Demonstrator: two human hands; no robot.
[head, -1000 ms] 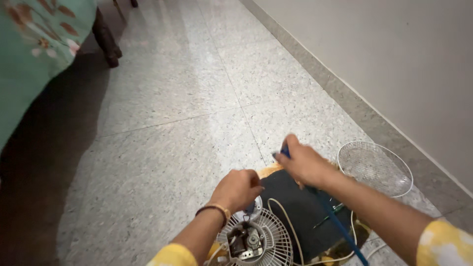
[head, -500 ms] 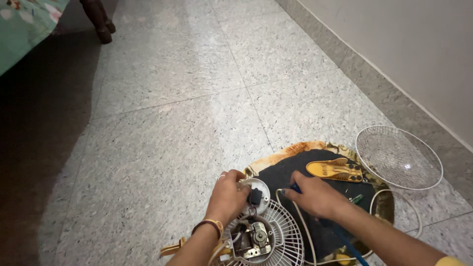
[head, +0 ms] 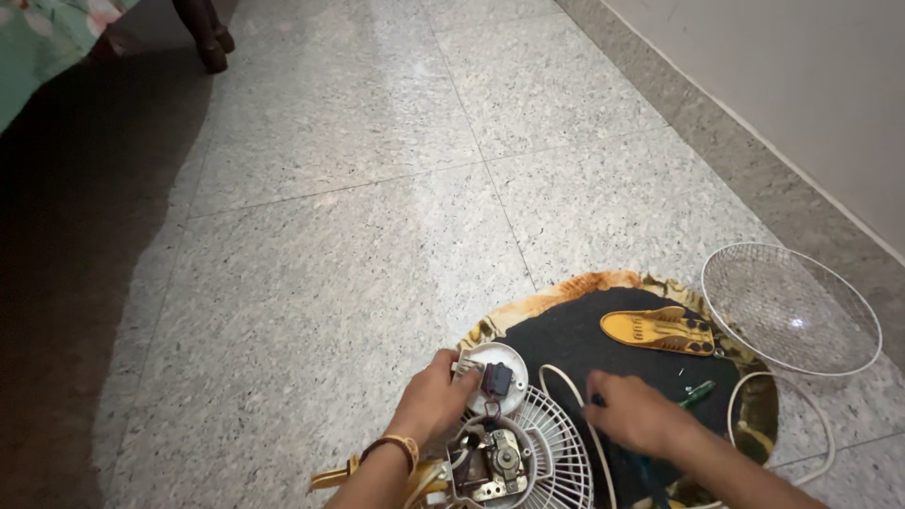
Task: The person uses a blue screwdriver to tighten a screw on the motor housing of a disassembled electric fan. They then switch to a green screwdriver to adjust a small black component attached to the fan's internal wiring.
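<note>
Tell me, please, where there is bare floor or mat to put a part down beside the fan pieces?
Free: the grey speckled floor tiles beyond the round black mat, and the mat's strip before the yellow flat piece. Crowded: the left hand on the white round cap, the right hand, and the white wire grille.

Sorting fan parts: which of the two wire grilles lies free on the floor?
The domed grille by the wall, off the mat; the other grille carries the motor, between both hands.

- Fan motor [head: 490,464] and grille [head: 561,452], at 6 o'clock, are cut off by the bottom edge.
- Right hand [head: 639,415] hides its tool's handle.
- Bed [head: 47,38], at 11 o'clock, is cropped.
</note>
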